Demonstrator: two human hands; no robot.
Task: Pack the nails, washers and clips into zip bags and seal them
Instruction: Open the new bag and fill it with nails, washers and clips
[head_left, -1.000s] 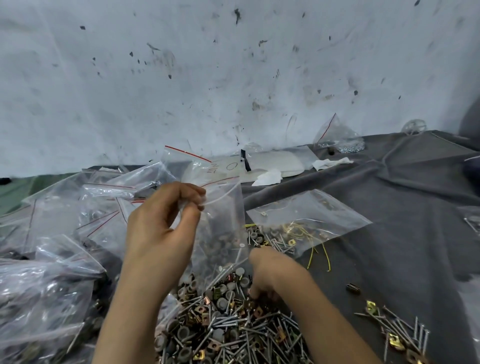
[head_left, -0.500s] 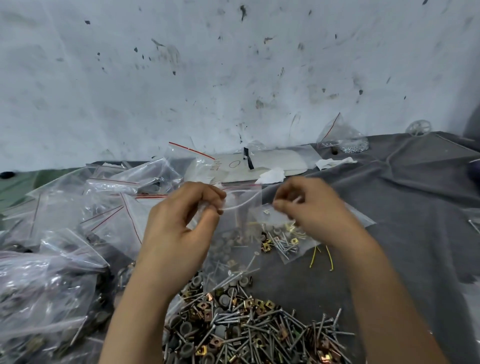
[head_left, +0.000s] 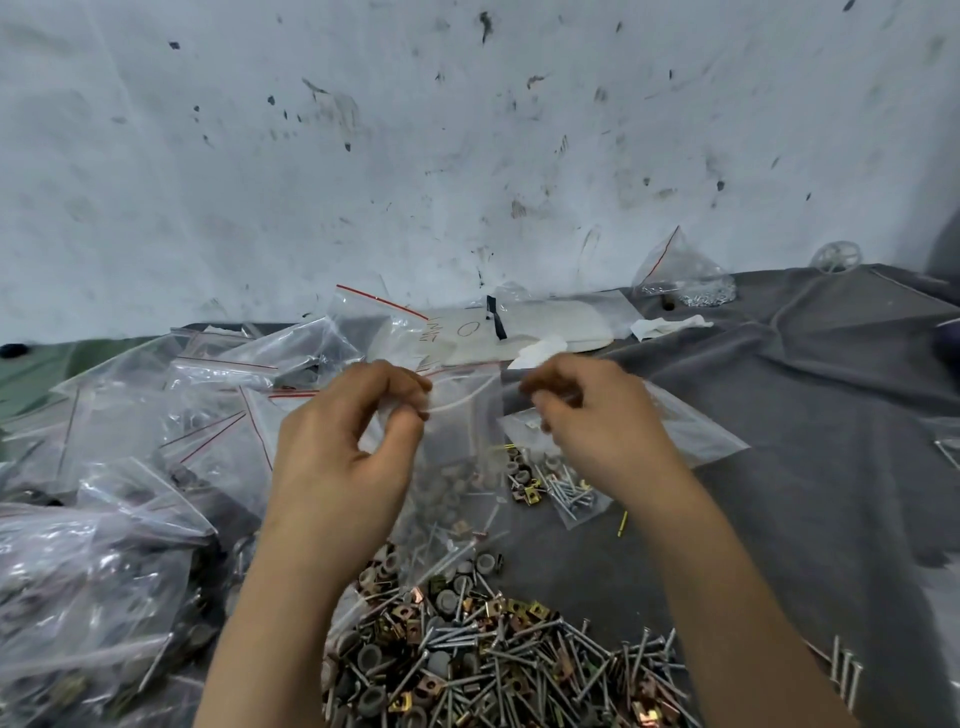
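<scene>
The left hand (head_left: 348, 441) is pinching the top left corner of a bag (head_left: 462, 447) and holding it up just above the pile (head_left: 467, 654) of nails, washers and clips. The bag is hanging with parts showing inside, its mouth seemingly gaping. The right hand (head_left: 587, 415) is hovering above the pile at the bag's right edge, fingers curled; whether it is gripping parts or the lip, I cannot tell. Filling is probably finishing. Sealing is coming next, calling for both hands pinching along the mouth, keeping nails clear.
</scene>
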